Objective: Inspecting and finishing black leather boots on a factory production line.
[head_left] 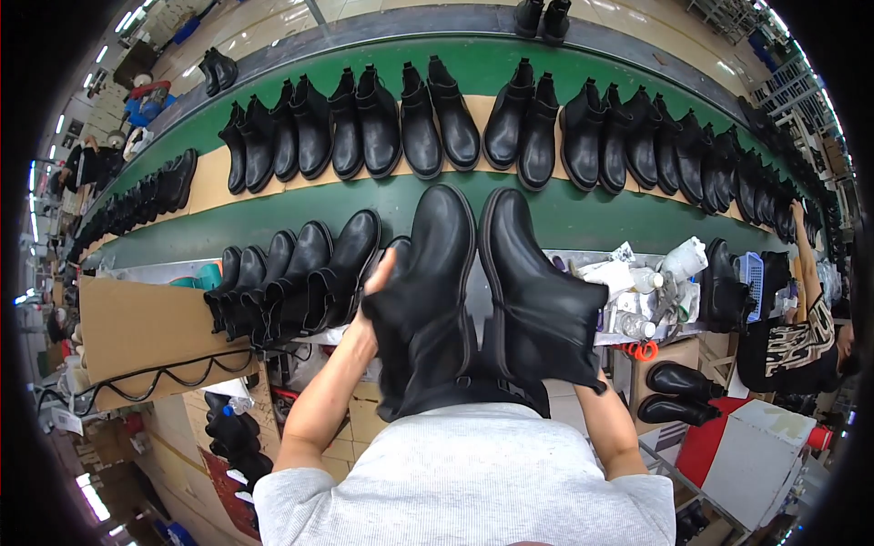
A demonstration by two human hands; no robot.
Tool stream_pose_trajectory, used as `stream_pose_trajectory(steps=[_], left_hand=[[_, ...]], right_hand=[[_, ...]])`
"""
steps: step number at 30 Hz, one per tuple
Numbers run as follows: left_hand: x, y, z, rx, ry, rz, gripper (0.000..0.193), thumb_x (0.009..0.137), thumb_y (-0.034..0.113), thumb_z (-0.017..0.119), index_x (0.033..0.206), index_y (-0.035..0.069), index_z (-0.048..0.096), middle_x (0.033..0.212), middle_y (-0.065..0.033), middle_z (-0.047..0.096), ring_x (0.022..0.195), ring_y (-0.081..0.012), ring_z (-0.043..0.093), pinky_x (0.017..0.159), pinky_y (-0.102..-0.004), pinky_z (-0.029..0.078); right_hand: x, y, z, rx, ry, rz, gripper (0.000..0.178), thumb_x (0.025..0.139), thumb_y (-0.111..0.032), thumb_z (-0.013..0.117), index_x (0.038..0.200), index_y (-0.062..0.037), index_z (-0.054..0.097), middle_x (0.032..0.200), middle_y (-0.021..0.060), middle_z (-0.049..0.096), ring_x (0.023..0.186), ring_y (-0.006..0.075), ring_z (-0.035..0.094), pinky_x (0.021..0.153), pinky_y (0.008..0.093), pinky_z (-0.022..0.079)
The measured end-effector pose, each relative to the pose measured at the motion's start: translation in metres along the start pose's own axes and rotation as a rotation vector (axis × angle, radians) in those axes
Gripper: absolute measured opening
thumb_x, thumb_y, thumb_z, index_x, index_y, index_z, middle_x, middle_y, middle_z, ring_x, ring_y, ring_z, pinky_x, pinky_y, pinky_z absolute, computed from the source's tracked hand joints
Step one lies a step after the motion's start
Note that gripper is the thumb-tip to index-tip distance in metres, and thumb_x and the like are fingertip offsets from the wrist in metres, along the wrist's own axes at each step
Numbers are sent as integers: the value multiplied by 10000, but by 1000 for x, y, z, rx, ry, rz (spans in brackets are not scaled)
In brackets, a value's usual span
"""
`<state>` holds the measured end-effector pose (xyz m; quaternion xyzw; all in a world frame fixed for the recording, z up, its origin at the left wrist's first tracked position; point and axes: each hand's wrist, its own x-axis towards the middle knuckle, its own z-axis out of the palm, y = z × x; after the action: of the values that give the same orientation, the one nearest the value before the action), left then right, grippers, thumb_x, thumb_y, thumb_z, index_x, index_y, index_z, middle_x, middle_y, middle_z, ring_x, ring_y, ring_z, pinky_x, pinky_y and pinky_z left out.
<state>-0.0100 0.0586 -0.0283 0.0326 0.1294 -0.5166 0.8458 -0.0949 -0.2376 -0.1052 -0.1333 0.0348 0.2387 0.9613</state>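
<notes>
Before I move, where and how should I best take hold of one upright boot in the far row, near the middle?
Probably grip the shaft of an upright boot from above: the shaft rises behind the toe, which points toward you, and a pull tab stands at its top. Neighbouring boots stand close beside its toe.

Paired boots held upright, head view; clock positions taken from view centre.
Left hand [381, 278]: at the shaft of the left boot [435, 264]. Right hand: mostly hidden behind the shaft of the right boot [537, 300]. Boot toes point to 12 o'clock, sole edges facing across a narrow gap. Green work surface [419, 202]: spans 10 to 2 o'clock, carrying a row of black boots [378, 127] on brown sheeting [208, 177]. Cardboard panel [146, 332]: toward 9 o'clock. Blue basket [752, 284] and co-worker [801, 350]: toward 3 o'clock. Red-and-grey box [756, 455]: 4 o'clock.
</notes>
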Motion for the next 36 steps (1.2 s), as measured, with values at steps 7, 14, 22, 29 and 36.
stream_pose_trajectory(steps=[7,14,22,29,36], left_hand=[[1,-5,-1,494,221,218,651,893,332,504,1401,56,205,1334,-127,404,1204,-217,436,1016,-342,359],[20,40,34,1302,260,-23,1011,753,378,714,1407,-24,56,1367,-177,341,1217,-237,404,983,-304,371],[30,15,14,1198,457,194,752,751,349,732,1289,-20,358,1155,-112,553,1040,-171,542,902,-290,436],[21,19,26,872,196,244,745,763,417,686,1254,-55,386,1115,-142,565,992,-195,578,837,-327,489],[29,36,21,523,-80,131,862,750,459,679,1330,-54,300,1188,-192,518,1049,-250,561,866,-364,498]], right_hand=[[8,-19,71,-767,310,230,527,909,-290,481,1325,9,356,1224,120,515,1034,176,552,909,300,439],[57,-81,102,-820,12,530,653,868,-406,554,1303,46,377,1257,129,472,1111,163,487,924,271,400],[66,-46,81,-1065,234,505,580,808,-396,644,1097,97,544,998,115,608,897,162,587,763,236,456],[51,-38,19,-622,147,297,303,851,-166,576,1060,54,578,958,95,639,821,183,635,725,289,512],[37,-64,10,-520,136,150,362,841,-117,555,1158,53,514,1050,129,618,917,205,624,786,310,504]])
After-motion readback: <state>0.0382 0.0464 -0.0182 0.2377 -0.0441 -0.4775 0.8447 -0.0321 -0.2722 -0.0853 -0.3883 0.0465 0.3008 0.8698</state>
